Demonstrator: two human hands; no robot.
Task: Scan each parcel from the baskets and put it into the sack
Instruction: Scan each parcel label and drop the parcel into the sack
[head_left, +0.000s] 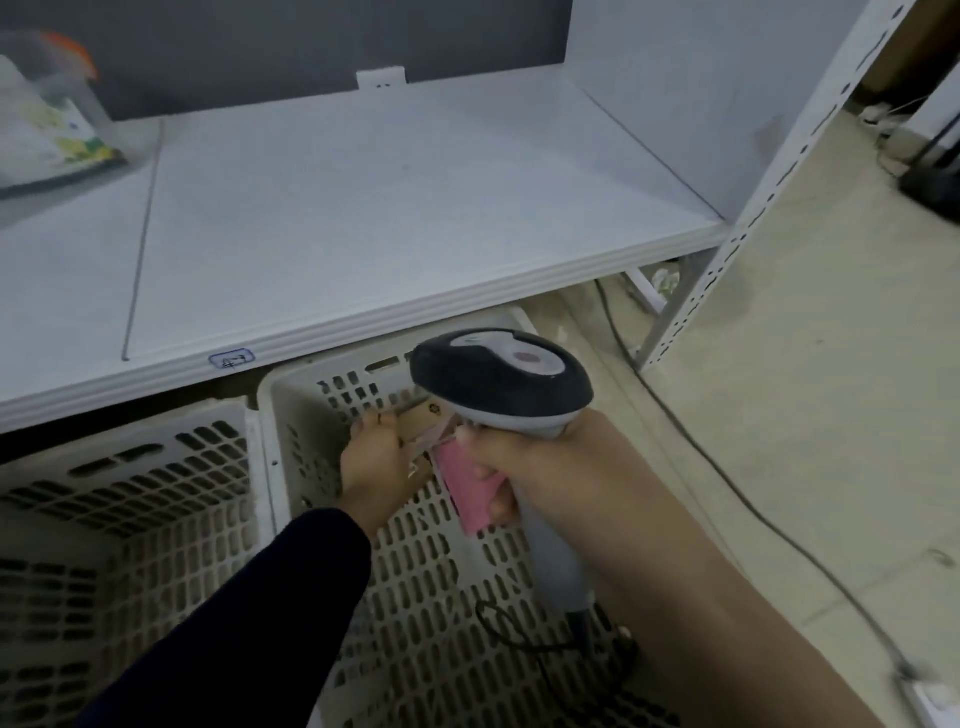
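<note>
My right hand (540, 467) grips the grey handle of a barcode scanner (498, 376), whose black head points down and left, together with a pink item (467, 491) held against that handle. My left hand (376, 462), in a dark sleeve, reaches into the right-hand white slatted basket (296, 441) and holds a small brown cardboard parcel (423, 415) just under the scanner's head. Most of the parcel is hidden by the scanner and my fingers. The sack is not in view.
A second white slatted basket (130, 499) stands to the left on the floor. Above both baskets runs a white shelf (363, 223) with a clear container (47, 119) at its far left. A black cable (727, 488) trails over the beige floor on the right.
</note>
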